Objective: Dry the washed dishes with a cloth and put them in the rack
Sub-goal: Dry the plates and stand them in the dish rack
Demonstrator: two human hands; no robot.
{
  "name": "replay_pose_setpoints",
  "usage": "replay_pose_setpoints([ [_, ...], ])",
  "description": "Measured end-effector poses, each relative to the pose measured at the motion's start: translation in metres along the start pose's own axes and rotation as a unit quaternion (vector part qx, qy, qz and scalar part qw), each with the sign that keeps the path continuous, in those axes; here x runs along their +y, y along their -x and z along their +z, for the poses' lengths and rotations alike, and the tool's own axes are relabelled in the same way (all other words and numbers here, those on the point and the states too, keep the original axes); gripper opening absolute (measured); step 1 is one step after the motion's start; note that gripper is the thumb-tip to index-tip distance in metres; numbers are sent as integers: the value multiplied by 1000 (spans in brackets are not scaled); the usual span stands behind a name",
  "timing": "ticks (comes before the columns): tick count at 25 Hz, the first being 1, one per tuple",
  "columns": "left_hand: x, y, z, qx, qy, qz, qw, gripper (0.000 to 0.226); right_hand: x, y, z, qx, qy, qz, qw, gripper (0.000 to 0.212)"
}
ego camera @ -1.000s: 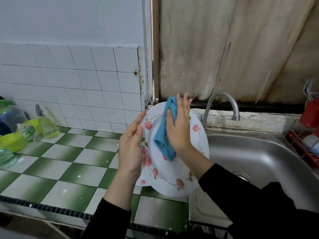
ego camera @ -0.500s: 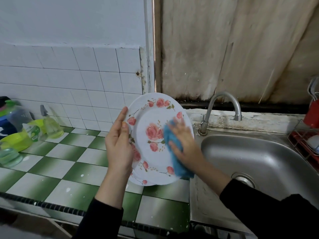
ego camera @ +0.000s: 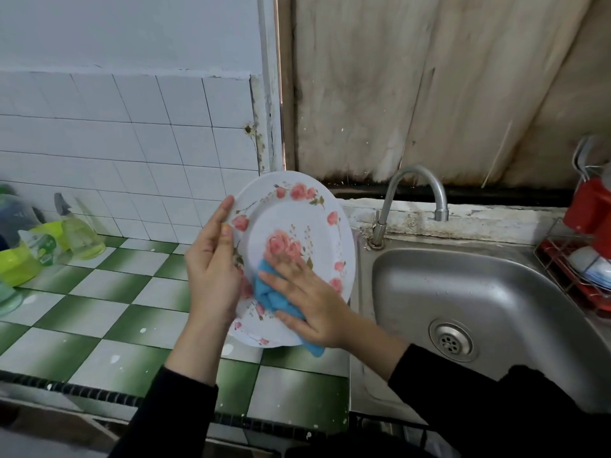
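A white plate [ego camera: 297, 219] with pink roses is held tilted on edge above the counter, its patterned face toward me. My left hand [ego camera: 211, 276] grips its left rim, thumb on the front and fingers behind. With flat, spread fingers my right hand [ego camera: 314, 302] presses a crumpled blue cloth [ego camera: 271, 295] against the plate's lower face. A red wire rack [ego camera: 562, 276] stands at the far right beside the sink and holds a white bowl [ego camera: 588, 262].
The steel sink [ego camera: 496, 292] with its curved tap [ego camera: 413, 186] lies right of the plate. Green and white counter tiles [ego camera: 99, 309] stretch to the left, with a spray bottle [ego camera: 79, 236] and green containers [ego camera: 20, 259] at the wall. A red cutlery holder [ego camera: 591, 206] sits on the rack.
The plate turned from its back to its patterned front. My right hand slid the cloth from the upper part down to the lower left of the plate.
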State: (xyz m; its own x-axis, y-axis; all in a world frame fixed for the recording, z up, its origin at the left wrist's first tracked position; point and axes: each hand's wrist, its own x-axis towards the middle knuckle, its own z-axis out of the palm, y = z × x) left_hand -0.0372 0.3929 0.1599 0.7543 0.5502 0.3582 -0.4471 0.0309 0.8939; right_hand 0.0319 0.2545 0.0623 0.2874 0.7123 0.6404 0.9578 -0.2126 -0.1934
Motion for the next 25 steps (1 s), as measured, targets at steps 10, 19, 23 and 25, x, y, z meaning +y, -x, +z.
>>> replay_pose_setpoints([
  [10,-9,22,9,-49,-7,-17,999,35,26,-80,-32,342,-127,412,835,64],
  [19,-12,18,-4,-2,29,-20,999,32,17,-74,-22,262,-105,411,867,58],
  [23,-9,9,-4,26,19,-3,999,32,-20,-67,-3,153,-124,219,956,60],
  [25,-14,-3,-18,55,48,-24,997,32,-37,-40,13,38,-130,67,989,58],
])
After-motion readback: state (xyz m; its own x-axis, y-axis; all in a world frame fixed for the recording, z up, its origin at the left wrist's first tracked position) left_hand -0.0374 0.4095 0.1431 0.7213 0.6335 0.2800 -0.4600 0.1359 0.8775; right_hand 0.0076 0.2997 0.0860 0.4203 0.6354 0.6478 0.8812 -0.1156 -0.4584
